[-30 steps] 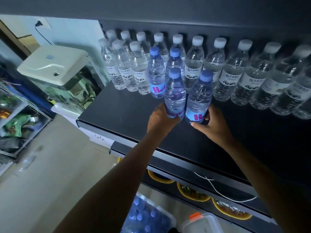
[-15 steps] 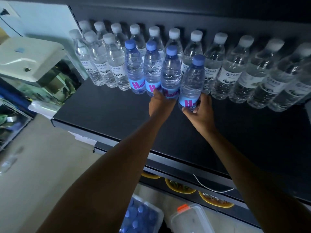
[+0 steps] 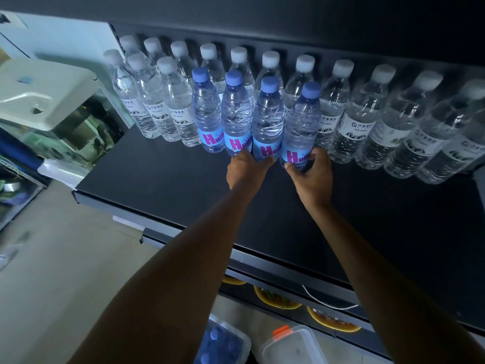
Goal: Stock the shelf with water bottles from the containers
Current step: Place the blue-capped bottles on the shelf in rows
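Several blue-capped water bottles with blue and pink labels stand in a row on the black shelf [image 3: 162, 185], in front of a back row of white-capped clear bottles [image 3: 349, 111]. My left hand [image 3: 246, 172] grips the base of the third blue-capped bottle [image 3: 267, 119]. My right hand [image 3: 312, 174] holds the base of the fourth blue-capped bottle [image 3: 301, 124], the rightmost of the row. Both bottles stand upright, pressed side by side against the others.
On the floor below sit a clear container of blue-capped bottles [image 3: 223, 342] and a clear lidded container with an orange clip [image 3: 291, 348]. Yellow-rimmed bowls [image 3: 275, 300] lie on a lower shelf. A white-lidded fish tank [image 3: 44, 93] stands to the left.
Both hands have pushed their bottles back from mid-shelf into line with the other blue-capped bottles, against the back row.
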The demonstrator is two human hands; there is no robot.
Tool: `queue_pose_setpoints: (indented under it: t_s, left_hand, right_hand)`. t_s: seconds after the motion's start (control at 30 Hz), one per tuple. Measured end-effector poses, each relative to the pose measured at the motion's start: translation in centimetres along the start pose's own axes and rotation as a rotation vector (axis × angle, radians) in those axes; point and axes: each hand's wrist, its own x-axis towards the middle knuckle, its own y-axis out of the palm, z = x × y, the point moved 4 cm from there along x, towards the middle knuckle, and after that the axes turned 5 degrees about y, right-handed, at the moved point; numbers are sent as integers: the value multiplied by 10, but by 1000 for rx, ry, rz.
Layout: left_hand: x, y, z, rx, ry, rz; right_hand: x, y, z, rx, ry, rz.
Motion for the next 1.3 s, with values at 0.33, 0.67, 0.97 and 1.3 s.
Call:
queue_pose_setpoints:
  t_s: [0.33,0.67,0.97,1.3]
  left_hand:
    - [-6,-2,6,-22,43,-67]
    - [-7,-10,3,-49,-28,-41]
    - [-49,-30,41,-466,-45,-2]
    - [-128,-150,141,-500,26,-277]
  right_hand:
    - [-2,1,4,-67,-67,35]
    - [-3,4,4,-40,-20,25]
    - [-16,-4,15,36,-26,-42]
    - [-141,45,80,147,-354,121]
